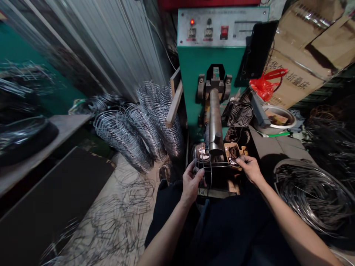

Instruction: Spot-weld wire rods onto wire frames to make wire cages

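Observation:
My left hand (191, 183) is closed, its thumb and fingers pinching a thin bent wire frame (211, 178) just below the end of the machine's thick metal arm (215, 122). Straight wires of the frame run sideways toward my right hand (250, 169). That hand is also closed, with thumb and forefinger together at the right end of the wire; the exact contact is too small to see. Behind the frame, under the arm, lie a round holder with whitish pieces (203, 156) and a small tan basket (231, 152).
The green machine (191, 62) has a lit red lamp on its panel. Several stacks of wire rings (122, 140) stand at left, near loose wires (133, 199) on the floor. At right are a metal bowl (291, 115), a tub of wire pieces (313, 195) and a cardboard box (294, 74).

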Demonstrator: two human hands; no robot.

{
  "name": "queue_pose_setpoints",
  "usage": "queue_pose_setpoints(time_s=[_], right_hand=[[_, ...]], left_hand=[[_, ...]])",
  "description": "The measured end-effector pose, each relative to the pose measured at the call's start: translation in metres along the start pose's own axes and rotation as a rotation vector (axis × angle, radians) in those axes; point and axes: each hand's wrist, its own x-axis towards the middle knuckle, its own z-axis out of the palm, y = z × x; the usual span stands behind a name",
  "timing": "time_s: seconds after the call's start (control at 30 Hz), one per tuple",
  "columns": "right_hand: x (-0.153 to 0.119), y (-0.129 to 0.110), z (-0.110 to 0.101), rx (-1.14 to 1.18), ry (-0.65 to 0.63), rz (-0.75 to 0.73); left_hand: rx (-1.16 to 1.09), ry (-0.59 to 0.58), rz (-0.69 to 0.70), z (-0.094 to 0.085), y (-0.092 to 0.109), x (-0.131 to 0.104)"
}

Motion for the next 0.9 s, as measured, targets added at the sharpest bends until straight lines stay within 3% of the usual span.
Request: queue_pose_setpoints(time_s=[0.3,0.43,0.5,0.6,0.67,0.77,0.83,0.9], right_hand=[[0.006,-0.008,-0.003,0.005,0.028,-0.023],[-0.001,-0.016,0.003,-0.097,0.049,-0.042],[-0.003,-0.013,-0.007,-0.166,0.019,-0.083],[-0.011,0.009,-0.060,-0.466,0.063,-0.022],[-0.032,0.031,-0.113,-0.734,0.239,0.216],[-0.081,0.065,-0.178,-0.858,0.427,0.516],[-0.109,0.085,-0.198,-0.853,0.452,0.606],[-0.126,0.099,-0.201,-0.836,0.449,0.629]], left_hand=[[0.004,0.002,0.007,0.003,0.000,0.008],[0.078,0.036,-0.020,0.002,0.003,0.005],[0.122,0.071,-0.020,0.002,0.004,0.004],[0.183,0.085,-0.032,0.000,0.003,0.007],[0.228,0.070,-0.049,-0.001,0.002,0.009],[0.329,0.057,-0.064,-0.003,0.001,0.009],[0.353,0.082,-0.057,-0.002,0.001,0.007],[0.314,0.107,-0.041,0.002,0.000,0.006]])
